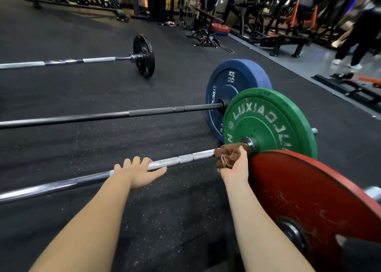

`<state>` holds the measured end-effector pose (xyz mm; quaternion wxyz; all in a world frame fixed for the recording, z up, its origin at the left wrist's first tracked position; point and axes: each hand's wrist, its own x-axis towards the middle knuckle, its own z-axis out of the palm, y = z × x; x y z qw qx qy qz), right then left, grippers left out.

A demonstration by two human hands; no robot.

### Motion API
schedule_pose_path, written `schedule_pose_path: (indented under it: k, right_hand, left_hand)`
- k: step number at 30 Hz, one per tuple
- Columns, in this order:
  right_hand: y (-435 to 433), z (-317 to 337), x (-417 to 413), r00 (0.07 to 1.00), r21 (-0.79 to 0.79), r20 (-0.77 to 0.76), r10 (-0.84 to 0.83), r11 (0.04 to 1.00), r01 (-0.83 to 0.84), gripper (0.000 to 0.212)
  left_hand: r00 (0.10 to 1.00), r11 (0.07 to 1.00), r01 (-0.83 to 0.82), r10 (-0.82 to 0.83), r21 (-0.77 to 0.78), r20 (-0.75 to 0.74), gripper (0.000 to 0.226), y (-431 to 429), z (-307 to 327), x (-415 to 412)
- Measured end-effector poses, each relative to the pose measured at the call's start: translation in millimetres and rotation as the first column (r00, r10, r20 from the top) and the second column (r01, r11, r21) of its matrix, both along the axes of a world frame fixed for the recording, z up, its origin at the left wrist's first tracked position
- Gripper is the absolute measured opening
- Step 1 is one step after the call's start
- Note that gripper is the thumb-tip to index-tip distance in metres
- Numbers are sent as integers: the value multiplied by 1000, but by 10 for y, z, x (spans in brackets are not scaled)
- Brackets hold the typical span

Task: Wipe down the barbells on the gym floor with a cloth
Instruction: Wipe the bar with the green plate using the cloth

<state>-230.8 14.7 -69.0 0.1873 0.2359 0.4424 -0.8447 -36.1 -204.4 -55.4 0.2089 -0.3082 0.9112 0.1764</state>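
Observation:
A chrome barbell [181,159] lies across the black floor and ends in a green plate [270,125]. My left hand [139,173] rests on its shaft, fingers curled over the top and thumb stretched along it. My right hand [235,166] grips a brown cloth [228,154] bunched round the shaft, right beside the green plate's collar. Behind it lies a black barbell [115,116] with a blue plate [233,86]. Further back is a third bar [68,62] with a small black plate [144,55].
A red plate [313,208] stands close at my right forearm. Racks, benches and machines [288,14] line the back and right. A person's legs [354,43] stand at the far right on the grey floor. Black rubber mat [82,90] stretches between the bars.

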Motion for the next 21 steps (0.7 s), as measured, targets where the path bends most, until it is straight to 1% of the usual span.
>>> schedule_pose_path:
  k: [1,2,3,4,5,6,8,9,10,11,12,13,14,15,16,17,18,20,21]
  right_hand:
    - [-18,19,-76,999,8,-11,52,999,-52,35]
    - [-42,43,-135,996,41,-25,81,996,-80,32]
    - [-67,69,-197,997,120,-17,69,991,-67,27]
    - [-84,81,-260,999,208,18,31,978,-34,24]
    - [-112,100,-285,999,323,46,-22,946,6,26]
    - [-159,120,-285,996,389,48,-81,919,56,30]
    - [-260,213,-265,993,535,-32,-110,838,109,36]
    - [-295,241,-284,995,631,-83,-62,769,100,40]
    - [-302,297,-310,992,725,-121,28,685,69,48]
    - [-279,349,-383,983,809,-95,157,588,-15,58]
    - [-237,433,-459,953,877,-24,303,463,-125,62]
    - [-169,582,-522,910,910,92,405,336,-241,55]
    - [-103,700,-563,839,899,226,494,226,-375,38]
    - [-60,777,-591,774,864,325,543,163,-477,35]
    - [-17,845,-561,738,850,365,567,121,-513,44]
    - [-14,852,-555,752,872,352,557,95,-480,46]
    - [-29,861,-512,778,907,312,545,74,-416,40]
    - [-84,688,-471,848,972,183,497,37,-232,15]
    - [-112,558,-478,892,988,115,438,44,-149,27]
  left_hand:
    - [1000,1000,3,-3,8,10,86,-14,6,-13]
    - [1000,1000,4,-4,20,20,87,-22,16,-22]
    - [1000,1000,5,-6,31,29,87,-28,24,-31]
    - [999,999,8,-10,37,35,87,-29,28,-38]
    - [999,999,12,-13,41,39,87,-33,32,-46]
    - [999,999,12,-14,46,43,87,-37,33,-49]
    - [999,999,10,-13,53,46,87,-51,32,-55]
    - [999,998,11,-14,55,46,88,-57,34,-55]
    - [999,998,13,-15,56,47,88,-59,41,-56]
    - [999,998,16,-18,56,48,88,-60,50,-56]
    - [999,998,19,-22,59,49,88,-51,58,-58]
    - [999,998,18,-21,64,49,89,-40,64,-58]
    - [999,998,15,-18,67,50,89,-32,73,-56]
    - [999,998,11,-15,68,53,90,-30,83,-57]
    - [998,998,9,-13,66,56,90,-32,94,-53]
    - [998,998,9,-13,66,56,90,-40,102,-52]
    - [999,998,10,-14,68,51,89,-44,107,-47]
    - [999,997,12,-14,73,34,88,-46,107,-27]
    - [1000,997,13,-15,74,24,87,-43,98,-20]
